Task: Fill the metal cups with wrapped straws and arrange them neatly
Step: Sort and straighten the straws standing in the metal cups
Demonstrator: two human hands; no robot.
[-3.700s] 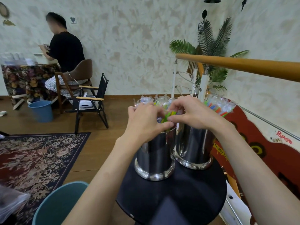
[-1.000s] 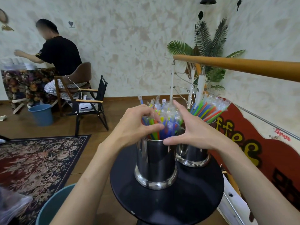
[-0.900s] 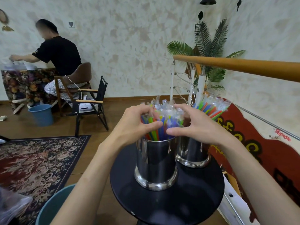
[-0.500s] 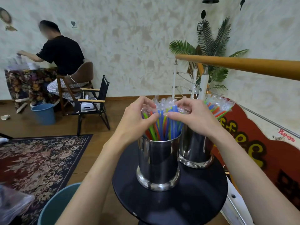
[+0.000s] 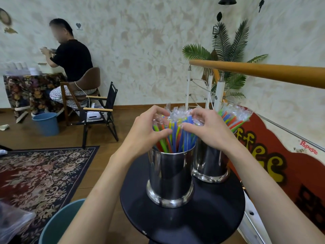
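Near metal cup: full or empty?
Full. The near metal cup is packed with wrapped straws, which both hands, left hand and right hand, gather.

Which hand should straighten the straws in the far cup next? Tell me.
The right hand. It already sits on the side of the far cup, whose straws lean just beyond its knuckles. The left hand would have to cross over the near cup.

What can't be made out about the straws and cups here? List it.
Head view only:
- Straw count in the near cup: the left hand and right hand cover the bundle's sides.
- Far cup's fill: the right hand and near cup block it.
- Lower straw ends: hidden by the metal walls.
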